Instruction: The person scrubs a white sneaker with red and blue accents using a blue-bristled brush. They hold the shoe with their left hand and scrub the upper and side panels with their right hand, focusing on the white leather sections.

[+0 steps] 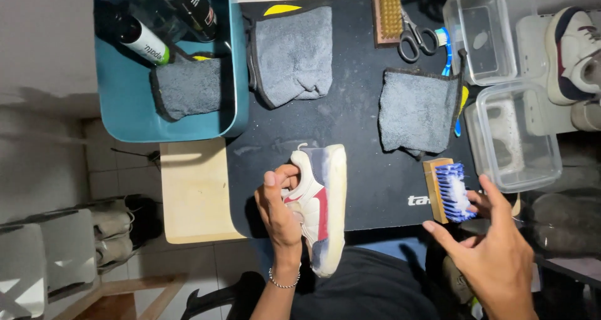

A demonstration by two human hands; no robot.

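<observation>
I judge scrubbing underway: my left hand grips the cream-and-red sneaker sole-outward, my right hand holds the blue-bristled wooden brush; next, bristles must meet sole.

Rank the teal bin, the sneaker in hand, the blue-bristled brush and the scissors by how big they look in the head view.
1. Teal bin
2. Sneaker, held on its side by the left hand
3. Blue-bristled brush, at the right hand
4. Scissors, clearly smallest, though farthest from the camera
</observation>
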